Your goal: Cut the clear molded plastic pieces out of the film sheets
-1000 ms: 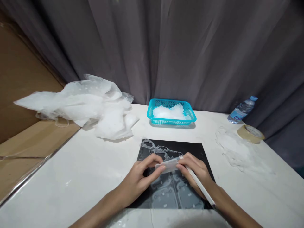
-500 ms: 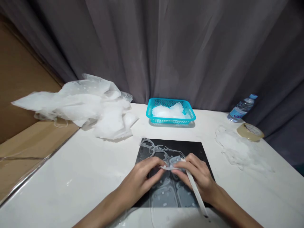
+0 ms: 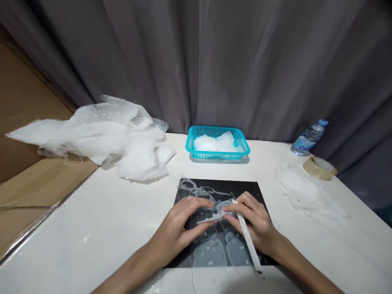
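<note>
A translucent, flexible sheet (image 3: pixel 210 253) with rounded panels and curly cut-out edges lies over a black mat (image 3: pixel 245 186). My left hand (image 3: pixel 179 220) is closed, thumb and fingers pinching a raised fold of that sheet. Opposite it, my right hand (image 3: pixel 257 222) pinches the same fold between thumb and forefinger. A slim white-handled tool (image 3: pixel 249 243) with thin dark tips is also tucked in my right hand, slanting down toward me. Small whitish bits show near the fingertips. The fingers hide part of the fold.
Beyond the mat stands a turquoise basket (image 3: pixel 218 155) holding white translucent pieces. Crumpled white sheets (image 3: pixel 122 139) are heaped at the left, by a cardboard box (image 3: pixel 33 179). On the right are a water bottle (image 3: pixel 309 139), a tape roll (image 3: pixel 320 168) and a clear sheet (image 3: pixel 303 188).
The raised fold has shifted slightly left, and my left fingers have spread further along it. My right hand keeps the tool. The whole view has moved a little.
</note>
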